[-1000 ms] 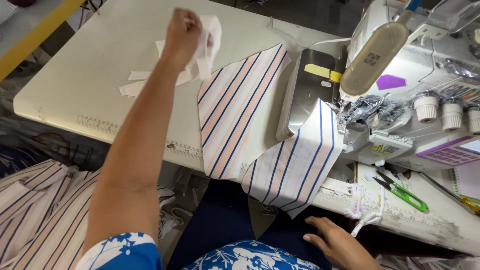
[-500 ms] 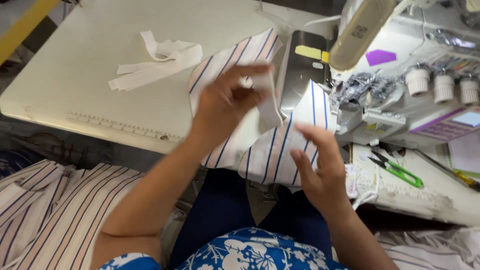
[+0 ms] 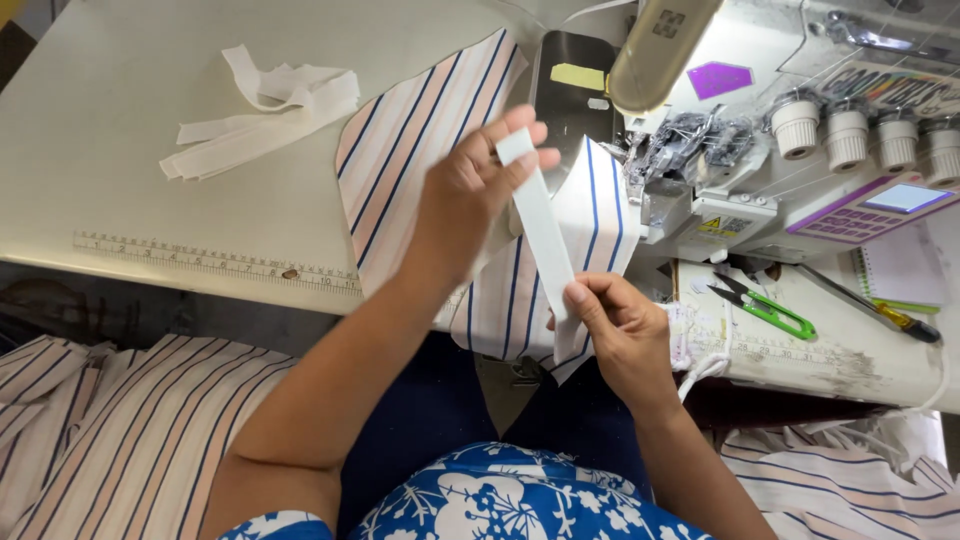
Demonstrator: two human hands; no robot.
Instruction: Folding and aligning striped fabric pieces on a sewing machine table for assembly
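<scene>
A white fabric strip (image 3: 542,228) is stretched between both hands in front of me. My left hand (image 3: 470,190) pinches its upper end with the fingertips. My right hand (image 3: 618,330) pinches its lower end. Beneath them lies a striped cloth piece (image 3: 420,140) in pink, white and blue, running from the table under the sewing machine (image 3: 700,120) and hanging off the table's front edge.
A pile of white strips (image 3: 265,110) lies on the cream table (image 3: 130,200) at the left, near a printed ruler (image 3: 200,262) along the edge. Green-handled snips (image 3: 765,308) and thread cones (image 3: 850,130) sit at the right. More striped cloth (image 3: 120,430) lies over my lap.
My left hand took a white strip from the pile and brought it back over the striped cloth. My right hand rose from my lap and took hold of the strip's lower end.
</scene>
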